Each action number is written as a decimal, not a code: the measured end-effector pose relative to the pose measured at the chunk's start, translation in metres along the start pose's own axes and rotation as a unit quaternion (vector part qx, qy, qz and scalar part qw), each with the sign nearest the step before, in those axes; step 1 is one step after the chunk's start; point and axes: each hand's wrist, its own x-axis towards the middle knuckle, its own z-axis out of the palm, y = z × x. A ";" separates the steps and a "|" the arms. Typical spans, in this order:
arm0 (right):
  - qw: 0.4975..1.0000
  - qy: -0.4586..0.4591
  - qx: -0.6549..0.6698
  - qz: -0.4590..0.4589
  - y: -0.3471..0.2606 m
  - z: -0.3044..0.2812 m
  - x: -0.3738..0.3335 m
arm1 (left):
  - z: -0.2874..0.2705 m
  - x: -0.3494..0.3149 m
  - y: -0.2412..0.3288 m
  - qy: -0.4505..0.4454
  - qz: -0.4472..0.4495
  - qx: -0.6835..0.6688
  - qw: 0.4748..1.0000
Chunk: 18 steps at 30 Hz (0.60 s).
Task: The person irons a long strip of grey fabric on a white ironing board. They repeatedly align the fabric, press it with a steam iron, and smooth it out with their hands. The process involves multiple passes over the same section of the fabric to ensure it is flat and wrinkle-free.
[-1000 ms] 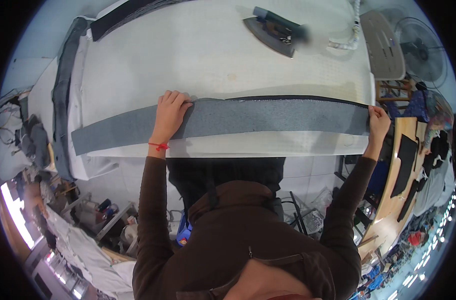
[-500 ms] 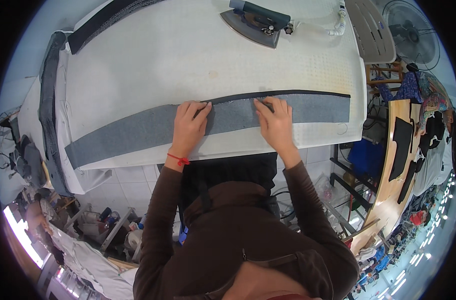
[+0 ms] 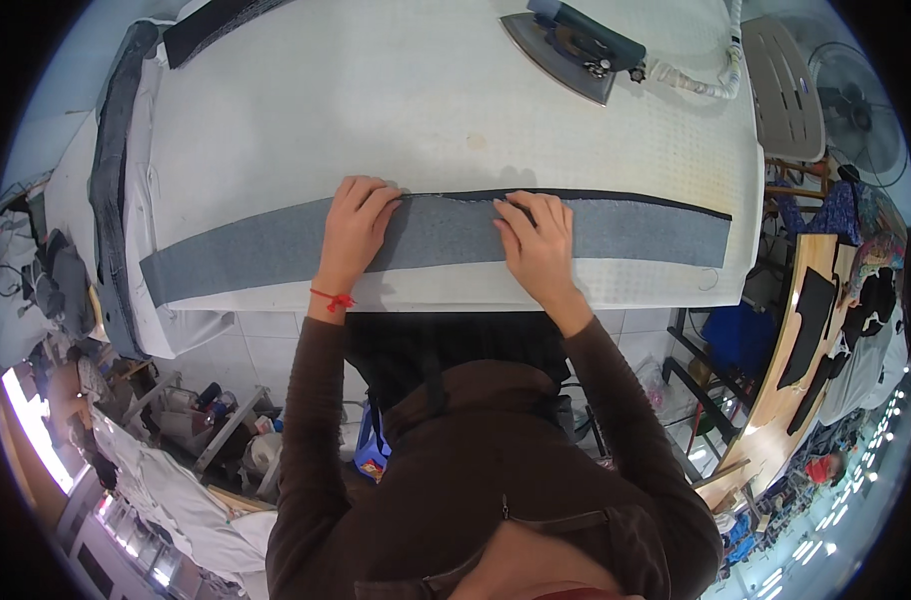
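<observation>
The head view shows the strip (image 3: 441, 238), a long grey piece of cloth, lying flat on the worktop (image 3: 306, 125) under the fingers of both hands and reaching well out to either side of them. The left hand (image 3: 354, 238) has its thumb and forefinger drawn together at the far edge, seemingly pinching it. The right hand (image 3: 539, 248) has thumb and forefinger bent toward each other at that same edge; whether cloth is caught between them I cannot tell.

A second ago the right fingers were at the strip's right end; now they are near its middle, not far from the left ones. Over the last half second both hands have slipped a little leftward along the cloth. The black band (image 3: 626, 197) at the far edge runs from between the hands past the right fingers to the right end, while no such band shows left of the left fingers. That suggests the handling is now centred on the stretch between them, where the band thins out, with the left part yet to be dealt with.

Beyond the right fingers the iron (image 3: 571, 50) rests well apart from the strip, its hose (image 3: 711, 88) trailing rightward.
</observation>
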 end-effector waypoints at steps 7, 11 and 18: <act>0.997 0.016 -0.058 -0.049 -0.004 0.037 0.018 | 0.000 0.008 -0.007 -0.021 0.089 0.005 0.996; 0.996 0.000 -0.060 -0.063 0.001 0.029 0.017 | 0.016 0.011 0.004 -0.008 0.104 -0.043 0.994; 0.991 0.038 -0.126 0.006 0.049 -0.023 -0.002 | 0.047 0.024 0.034 0.000 0.087 -0.063 0.994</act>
